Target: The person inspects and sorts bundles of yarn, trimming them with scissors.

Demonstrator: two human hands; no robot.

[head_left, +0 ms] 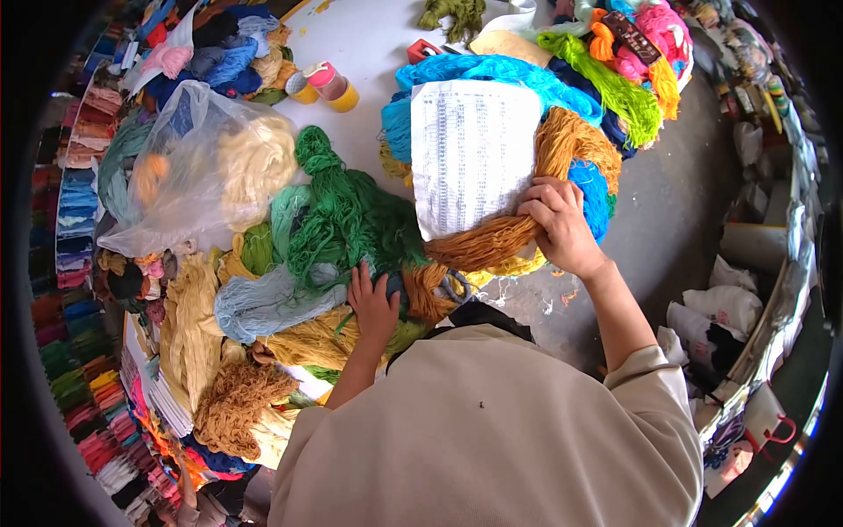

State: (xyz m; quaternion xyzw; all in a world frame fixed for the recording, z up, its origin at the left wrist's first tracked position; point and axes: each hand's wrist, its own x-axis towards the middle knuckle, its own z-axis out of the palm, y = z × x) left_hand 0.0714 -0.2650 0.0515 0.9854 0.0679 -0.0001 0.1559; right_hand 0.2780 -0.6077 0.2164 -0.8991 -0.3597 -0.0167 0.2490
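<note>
My right hand (565,227) has its fingers closed on a rust-brown yarn skein (487,244), which curves up past a printed paper sheet (476,154). The sheet, covered in columns of small print, rests on bright blue yarn (500,70). My left hand (373,303) lies flat with spread fingers at the lower edge of a dark green yarn bundle (338,215). Beside it are a pale blue-grey skein (268,303) and mustard-coloured yarn (312,341). More blue yarn (590,198) shows right of the brown skein.
A clear plastic bag (189,167) partly covers cream yarn. Small yellow-bottomed jars (338,92) stand on the white table (351,35). Lime-green yarn (606,88) is piled at the upper right. White sacks (724,307) sit on the right, and colourful yarn shelves (79,220) line the left.
</note>
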